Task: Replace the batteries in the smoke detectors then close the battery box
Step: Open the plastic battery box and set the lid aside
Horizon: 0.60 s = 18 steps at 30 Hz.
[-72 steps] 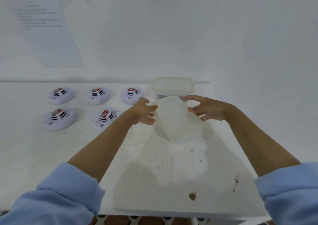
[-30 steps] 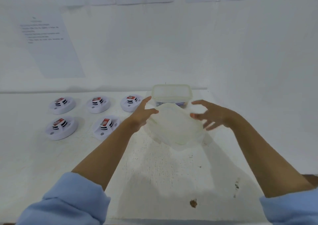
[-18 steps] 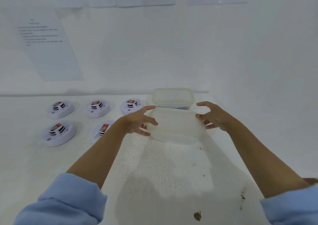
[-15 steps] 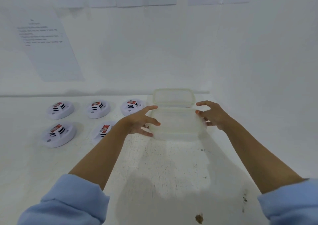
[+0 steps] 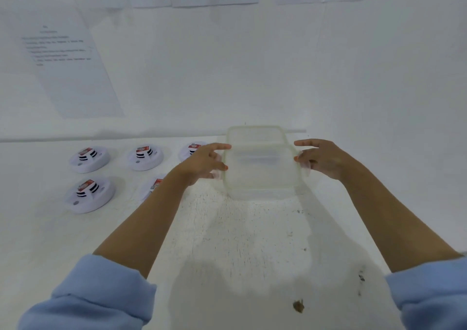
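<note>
Five smoke detectors (image 5: 89, 195) sit on the white table (image 5: 240, 241) at the left of the frame, three in the back row and two in front. Each has a red, white and black block seated on top. The rightmost one in each row is partly hidden behind the left arm.

The battery box (image 5: 255, 133), a cloudy see-through tub, is in the middle of the frame at the back of the table, right by the wall (image 5: 252, 64). Its top is uncovered, and what's inside is too blurry to make out.

The lid (image 5: 261, 171) is up in both hands just in front of the box, roughly level, with its far edge overlapping the box's near rim. Honestly can't tell if it's touching the rim or just above it. The left hand (image 5: 202, 163) pinches the lid's left short edge, thumb in front and index finger stretched along the far corner. The right hand (image 5: 326, 159) does the same on the right short edge.

Light blue sleeves (image 5: 96, 297) are pushed up at the bottom corners. There's a small brown spot (image 5: 298, 305) on the table at lower right, and printed sheets of paper (image 5: 70, 64) on the wall at upper left and along the top.
</note>
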Tool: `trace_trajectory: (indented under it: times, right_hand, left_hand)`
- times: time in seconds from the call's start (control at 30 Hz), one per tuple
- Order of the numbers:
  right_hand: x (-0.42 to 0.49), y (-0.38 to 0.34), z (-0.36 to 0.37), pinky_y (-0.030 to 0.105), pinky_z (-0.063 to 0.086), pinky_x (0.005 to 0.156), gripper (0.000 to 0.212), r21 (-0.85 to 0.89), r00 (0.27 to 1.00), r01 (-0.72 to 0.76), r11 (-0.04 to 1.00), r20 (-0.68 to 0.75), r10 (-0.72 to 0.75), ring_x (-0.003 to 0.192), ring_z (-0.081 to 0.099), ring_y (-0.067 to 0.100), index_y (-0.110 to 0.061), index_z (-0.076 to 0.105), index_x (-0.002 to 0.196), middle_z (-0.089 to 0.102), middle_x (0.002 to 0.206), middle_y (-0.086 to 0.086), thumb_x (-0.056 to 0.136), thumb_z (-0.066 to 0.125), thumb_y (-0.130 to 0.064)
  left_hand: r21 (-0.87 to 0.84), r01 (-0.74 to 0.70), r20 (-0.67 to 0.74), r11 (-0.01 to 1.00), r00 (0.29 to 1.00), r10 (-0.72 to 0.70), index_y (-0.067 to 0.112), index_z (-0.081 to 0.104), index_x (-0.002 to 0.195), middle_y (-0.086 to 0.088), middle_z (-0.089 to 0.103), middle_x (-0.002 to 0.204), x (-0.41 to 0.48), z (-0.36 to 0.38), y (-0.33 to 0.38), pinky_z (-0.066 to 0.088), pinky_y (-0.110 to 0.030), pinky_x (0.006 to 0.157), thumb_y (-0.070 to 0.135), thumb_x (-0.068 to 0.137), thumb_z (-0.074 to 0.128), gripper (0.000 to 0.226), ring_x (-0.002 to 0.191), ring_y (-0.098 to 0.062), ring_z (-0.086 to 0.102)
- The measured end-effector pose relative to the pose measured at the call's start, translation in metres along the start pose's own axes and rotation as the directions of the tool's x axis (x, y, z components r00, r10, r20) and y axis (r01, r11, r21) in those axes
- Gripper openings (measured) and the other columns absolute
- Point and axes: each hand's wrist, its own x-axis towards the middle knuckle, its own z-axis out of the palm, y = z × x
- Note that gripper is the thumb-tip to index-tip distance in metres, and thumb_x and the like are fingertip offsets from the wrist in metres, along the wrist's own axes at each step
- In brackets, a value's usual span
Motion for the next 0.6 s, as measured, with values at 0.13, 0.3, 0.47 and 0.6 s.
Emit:
trace_trajectory:
  times: [0.13, 0.3, 0.47, 0.6]
  right_hand:
    - [-0.018, -0.003, -0.002, 0.019, 0.056, 0.064, 0.030, 0.083, 0.997, 0.050, 0.995, 0.060, -0.055, 0.064, 0.067, 0.008, -0.005, 0.061, 0.100, 0.069, 0.064, -0.002, 0.080, 0.053, 0.016]
    - [-0.043, 0.007, -0.007, 0.016, 0.056, 0.069, 0.030, 0.098, 0.985, 0.140, 0.985, 0.091, -0.149, 0.065, 0.065, 0.004, -0.010, 0.064, 0.090, 0.066, 0.061, -0.009, 0.080, 0.053, 0.016]
    - [-0.072, 0.018, -0.012, 0.016, 0.055, 0.072, 0.035, 0.011, 0.959, 0.219, 0.976, 0.185, -0.217, 0.072, 0.068, 0.007, -0.011, 0.070, 0.082, 0.073, 0.073, -0.005, 0.075, 0.055, 0.020]
    - [-0.096, 0.034, -0.014, 0.015, 0.054, 0.069, 0.046, -0.083, 0.937, 0.312, 0.946, 0.192, -0.292, 0.068, 0.066, 0.004, -0.020, 0.076, 0.066, 0.072, 0.069, -0.007, 0.070, 0.059, 0.023]
  left_hand:
    - [0.010, -0.223, -0.095, 0.975, 0.970, 0.223, 0.023, 0.055, 0.100, -0.001, 0.050, 0.086, -0.020, 0.002, 0.006, 0.047, -0.025, 0.067, -0.012, 0.075, 0.062, 0.044, 0.075, -0.014, 0.051]
    - [-0.083, -0.377, -0.113, 0.923, 0.923, 0.367, 0.024, 0.044, 0.112, -0.003, 0.062, 0.092, -0.050, 0.006, -0.005, 0.052, -0.018, 0.065, -0.019, 0.071, 0.065, 0.062, 0.062, -0.005, 0.059]
    - [0.071, -0.401, -0.116, 0.913, 0.906, 0.407, 0.018, 0.065, 0.092, 0.011, 0.067, 0.082, -0.075, 0.016, -0.014, 0.049, -0.013, 0.072, -0.015, 0.068, 0.070, 0.041, 0.071, 0.003, 0.061]
    - [0.140, -0.379, -0.069, 0.915, 0.918, 0.391, 0.018, 0.066, 0.075, 0.021, 0.069, 0.066, -0.092, 0.023, -0.022, 0.048, -0.008, 0.067, -0.017, 0.066, 0.071, 0.036, 0.066, 0.006, 0.061]
